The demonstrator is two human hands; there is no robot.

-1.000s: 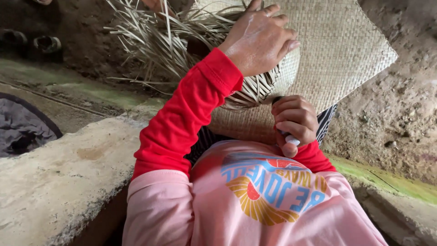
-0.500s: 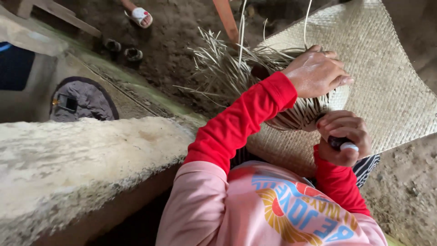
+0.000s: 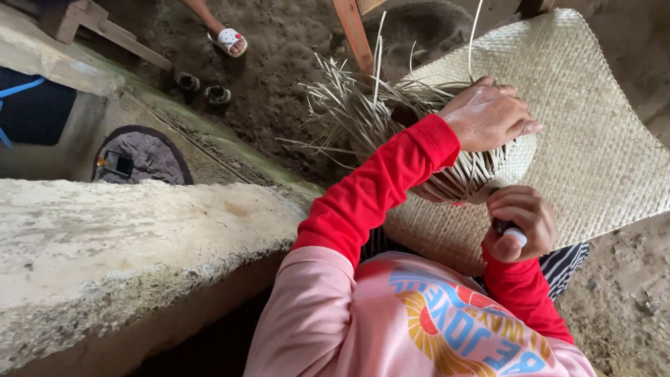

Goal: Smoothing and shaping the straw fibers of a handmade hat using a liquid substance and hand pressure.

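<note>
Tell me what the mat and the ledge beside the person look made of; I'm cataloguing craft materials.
The mat looks like dried plant strips, perhaps palm leaf: pale tan, matte, with a fine checked weave. Loose strips of the same stuff splay from the unfinished piece under the left hand. The ledge looks like rough concrete or stone: grey, pitted, stained, with a crumbly edge.

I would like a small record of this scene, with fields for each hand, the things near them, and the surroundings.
left hand: left hand lies palm down on the weave, a half-woven piece of pale strips
right hand: right hand is closed in a fist around a small tool with a white end
loose strips: strips stick out from the weave, unwoven
mat: mat lies under the weave
ledge: concrete ledge on the left
another person: foot in a white sandal on the dirt
</note>
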